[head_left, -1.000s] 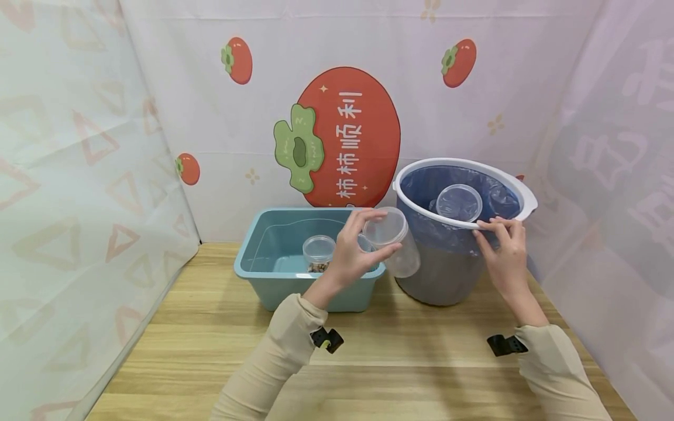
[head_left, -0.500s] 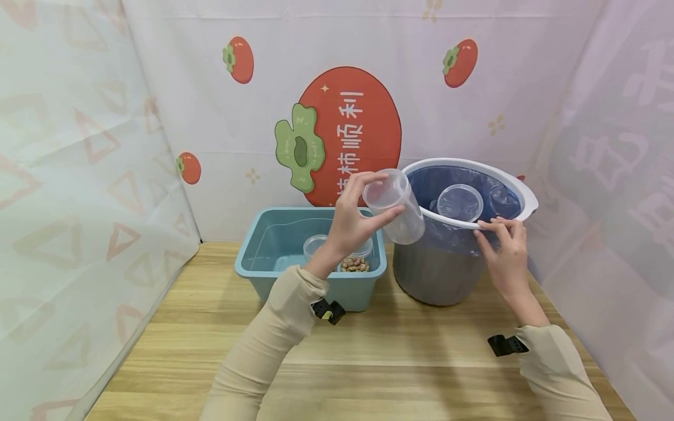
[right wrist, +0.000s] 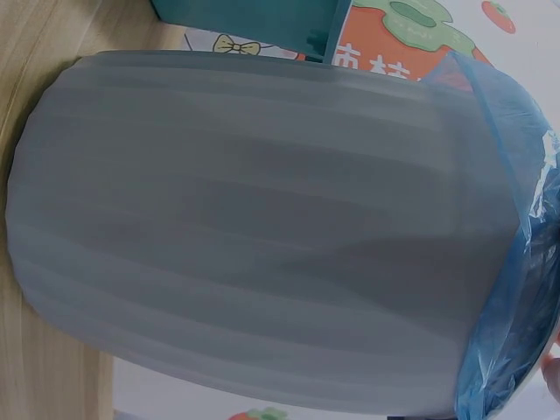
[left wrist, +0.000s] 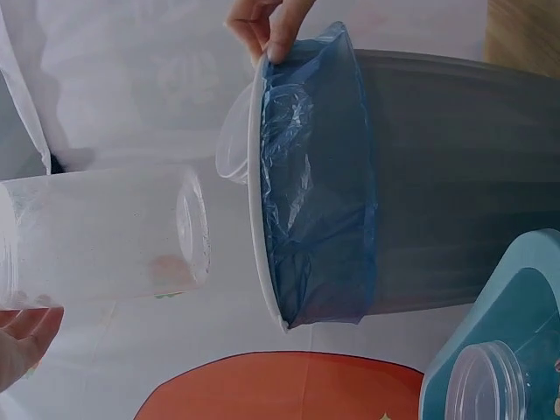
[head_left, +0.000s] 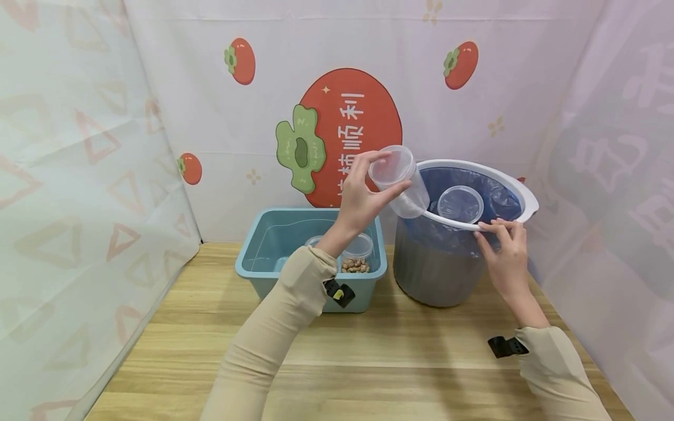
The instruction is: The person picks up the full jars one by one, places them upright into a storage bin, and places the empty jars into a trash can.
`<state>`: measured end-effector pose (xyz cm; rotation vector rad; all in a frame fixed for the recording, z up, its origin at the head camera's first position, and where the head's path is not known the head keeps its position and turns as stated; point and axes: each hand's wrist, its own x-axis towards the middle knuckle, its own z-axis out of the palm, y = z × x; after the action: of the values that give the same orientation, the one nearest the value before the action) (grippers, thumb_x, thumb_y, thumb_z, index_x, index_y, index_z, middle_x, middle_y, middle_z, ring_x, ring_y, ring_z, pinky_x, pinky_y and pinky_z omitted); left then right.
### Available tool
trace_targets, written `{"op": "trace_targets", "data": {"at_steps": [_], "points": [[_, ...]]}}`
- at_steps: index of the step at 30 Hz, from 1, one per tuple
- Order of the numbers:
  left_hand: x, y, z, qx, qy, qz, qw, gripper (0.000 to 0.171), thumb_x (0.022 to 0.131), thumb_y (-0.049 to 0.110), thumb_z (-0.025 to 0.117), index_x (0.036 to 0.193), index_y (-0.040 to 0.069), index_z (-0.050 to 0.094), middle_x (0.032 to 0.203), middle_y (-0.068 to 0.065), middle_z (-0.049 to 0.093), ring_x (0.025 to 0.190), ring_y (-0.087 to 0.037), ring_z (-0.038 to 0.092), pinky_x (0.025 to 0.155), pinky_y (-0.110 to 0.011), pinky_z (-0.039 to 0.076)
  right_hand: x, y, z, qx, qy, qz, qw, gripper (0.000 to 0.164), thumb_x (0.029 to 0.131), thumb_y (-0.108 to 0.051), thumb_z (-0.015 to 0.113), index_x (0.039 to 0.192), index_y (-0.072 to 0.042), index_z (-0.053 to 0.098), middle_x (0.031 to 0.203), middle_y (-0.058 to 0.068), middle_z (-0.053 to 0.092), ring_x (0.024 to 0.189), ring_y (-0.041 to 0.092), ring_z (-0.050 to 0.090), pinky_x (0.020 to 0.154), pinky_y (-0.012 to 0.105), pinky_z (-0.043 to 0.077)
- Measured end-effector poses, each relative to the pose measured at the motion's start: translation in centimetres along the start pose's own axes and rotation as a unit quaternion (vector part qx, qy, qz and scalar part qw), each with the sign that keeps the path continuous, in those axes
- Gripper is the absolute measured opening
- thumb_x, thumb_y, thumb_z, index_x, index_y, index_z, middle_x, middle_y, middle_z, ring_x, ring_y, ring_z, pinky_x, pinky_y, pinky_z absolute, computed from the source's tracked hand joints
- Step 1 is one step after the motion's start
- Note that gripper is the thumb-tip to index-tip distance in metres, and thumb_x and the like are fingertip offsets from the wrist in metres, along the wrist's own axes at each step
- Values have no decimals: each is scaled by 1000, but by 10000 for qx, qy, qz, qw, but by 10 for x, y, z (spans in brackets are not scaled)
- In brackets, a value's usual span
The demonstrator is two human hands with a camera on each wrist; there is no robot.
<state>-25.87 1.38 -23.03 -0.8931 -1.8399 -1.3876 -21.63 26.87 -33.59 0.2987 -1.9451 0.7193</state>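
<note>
My left hand (head_left: 363,190) grips a clear plastic jar (head_left: 412,197) near its top, thumb and fingers around it. The jar is tilted, holds nothing visible, and is held near the left rim of a grey trash can (head_left: 437,269). In the left wrist view the jar (left wrist: 105,236) is apart from the can's white rim (left wrist: 256,201). My right hand (head_left: 505,257) pinches that rim at the front right, over the folded blue bag (left wrist: 319,201). Inside the can, another clear plastic jar (head_left: 460,204) stands out of the bag.
A light blue basin (head_left: 310,292) stands left of the can. In it are a clear jar of brown nuts or beans (head_left: 356,257) and a second clear jar (head_left: 313,240), mostly hidden by my left forearm. The wooden table (head_left: 400,362) lies in front; printed cloth (head_left: 337,35) hangs behind.
My left hand has lifted the clear jar from beside the basin up and slightly right, toward the trash can's rim. My right hand has stayed on the rim.
</note>
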Motion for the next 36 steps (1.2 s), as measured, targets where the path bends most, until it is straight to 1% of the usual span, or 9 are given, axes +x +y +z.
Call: {"op": "trace_targets", "data": {"at_steps": [5, 10, 15, 22, 26, 29, 32, 36], "points": [[7, -2, 9, -34, 71, -15, 10000, 52, 71, 20, 75, 115, 4, 50, 115, -8, 50, 103, -14, 45, 81, -20, 43, 0, 0, 0, 35, 34, -12, 10000, 22, 68, 11, 68, 89, 6, 61, 97, 27, 46, 96, 42, 41, 85, 35, 31], [10, -5, 18, -103, -68, -184, 9998, 54, 72, 21, 74, 116, 4, 49, 117, -8, 49, 103, -12, 44, 78, -16, 44, 0, 1, 0, 33, 71, -10, 10000, 23, 68, 12, 68, 89, 7, 61, 97, 26, 47, 96, 42, 41, 85, 35, 31], [11, -9, 27, -159, -133, -332, 9992, 54, 72, 20, 74, 117, 5, 48, 118, -7, 47, 103, -12, 44, 76, -16, 44, 0, 0, 0, 47, 91, -36, 9999, 23, 68, 13, 68, 89, 7, 61, 97, 26, 47, 97, 42, 42, 86, 34, 31], [13, -14, 36, -151, -152, -256, 9994, 57, 69, 19, 76, 117, 4, 48, 115, -9, 47, 97, -15, 45, 67, -15, 44, 0, 0, 0, -17, -2, -40, 10000, 21, 70, 10, 68, 89, 7, 60, 98, 27, 46, 98, 42, 41, 87, 40, 31], [13, -16, 40, -174, -120, -286, 9994, 57, 69, 18, 76, 117, 4, 48, 114, -9, 46, 97, -15, 46, 70, -12, 44, 0, 0, -1, -30, -18, -47, 10000, 22, 69, 10, 68, 89, 7, 61, 98, 26, 46, 98, 42, 42, 87, 41, 32], [13, -19, 43, -231, -96, -351, 9991, 57, 69, 17, 77, 116, 3, 49, 114, -10, 46, 97, -15, 46, 72, -12, 44, 0, 0, -1, -43, -35, -54, 10000, 22, 69, 9, 68, 89, 7, 61, 98, 26, 46, 98, 42, 42, 87, 41, 32], [13, -21, 46, -163, -156, -462, 9987, 56, 69, 18, 76, 116, 4, 49, 114, -9, 47, 95, -15, 46, 70, -12, 43, 0, 0, -1, -82, -69, -62, 9999, 21, 70, 8, 68, 90, 7, 60, 98, 27, 46, 98, 42, 41, 86, 42, 32], [11, -25, 48, 45, -321, -629, 9975, 57, 69, 21, 76, 116, 5, 48, 115, -7, 47, 96, -15, 46, 68, -15, 42, 0, 0, -1, -65, -38, -48, 10000, 21, 70, 10, 68, 90, 6, 60, 98, 26, 46, 98, 42, 41, 86, 41, 32]]}}
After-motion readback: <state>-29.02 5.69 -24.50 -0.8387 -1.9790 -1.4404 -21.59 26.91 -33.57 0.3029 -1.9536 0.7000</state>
